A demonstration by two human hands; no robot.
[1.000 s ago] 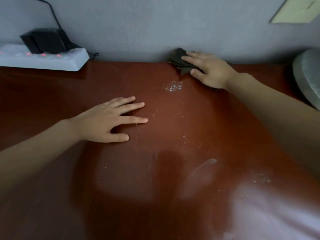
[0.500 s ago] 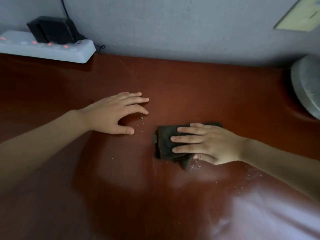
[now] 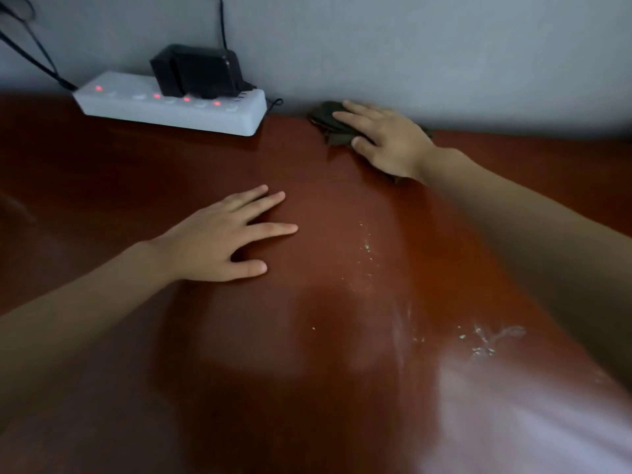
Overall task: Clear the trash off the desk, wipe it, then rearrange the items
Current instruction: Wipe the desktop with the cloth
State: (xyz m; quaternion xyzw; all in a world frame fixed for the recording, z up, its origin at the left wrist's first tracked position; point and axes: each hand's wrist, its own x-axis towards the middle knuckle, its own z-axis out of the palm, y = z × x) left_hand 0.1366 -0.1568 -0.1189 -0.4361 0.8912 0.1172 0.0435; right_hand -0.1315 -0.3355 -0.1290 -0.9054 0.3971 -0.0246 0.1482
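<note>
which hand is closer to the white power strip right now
Right, though the margin is small. The right hand presses the dark cloth at the wall, just right of the power strip. The left hand lies flat on the desk, in front of the strip.

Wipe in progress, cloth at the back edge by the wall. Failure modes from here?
1. The right hand presses the dark cloth close to the power strip, whose lights are lit; a leftward stroke could shove it or tug its black adapter.
2. Crumbs and a smear lie nearer the person; strokes may spread them or push them off the desk.
</note>
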